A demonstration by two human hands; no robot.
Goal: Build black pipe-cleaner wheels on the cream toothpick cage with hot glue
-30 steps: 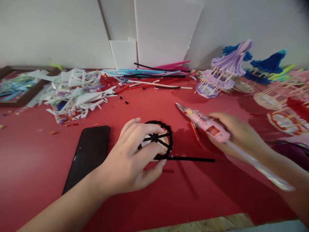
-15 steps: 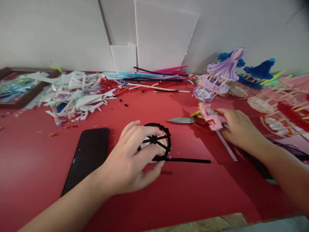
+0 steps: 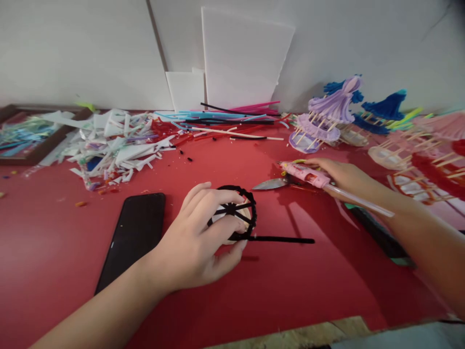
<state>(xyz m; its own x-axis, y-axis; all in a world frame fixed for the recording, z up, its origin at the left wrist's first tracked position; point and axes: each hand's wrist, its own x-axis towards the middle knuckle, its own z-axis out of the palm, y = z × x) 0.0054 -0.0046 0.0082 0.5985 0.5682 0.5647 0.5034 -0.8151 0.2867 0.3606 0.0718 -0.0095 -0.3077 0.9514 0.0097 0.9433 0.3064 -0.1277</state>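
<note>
My left hand (image 3: 205, 232) is closed around a round black pipe-cleaner frame (image 3: 253, 213) with spokes over a pale disc, a little left of the picture's middle. From the frame's lower edge a straight black strip (image 3: 283, 239) sticks out to the right. At the right, my right hand (image 3: 336, 174) grips a pink glue gun (image 3: 307, 174), its nozzle pointing left and a clear glue stick (image 3: 359, 199) coming out of its back. Scissors (image 3: 271, 184) lie below the nozzle, their blades pointing left; the gun and hand partly hide the handles.
A black phone (image 3: 132, 237) lies left of my left hand. White scraps (image 3: 123, 140) are heaped behind it, beside coloured strips (image 3: 218, 118). Purple (image 3: 332, 109), blue (image 3: 385, 109) and red tiered models stand at the right. A black and green object (image 3: 381, 235) lies beneath my right forearm.
My right hand has lifted the glue gun and turned it, so its nozzle now points left rather than up and away. The left hand still holds the black frame in the same place.
</note>
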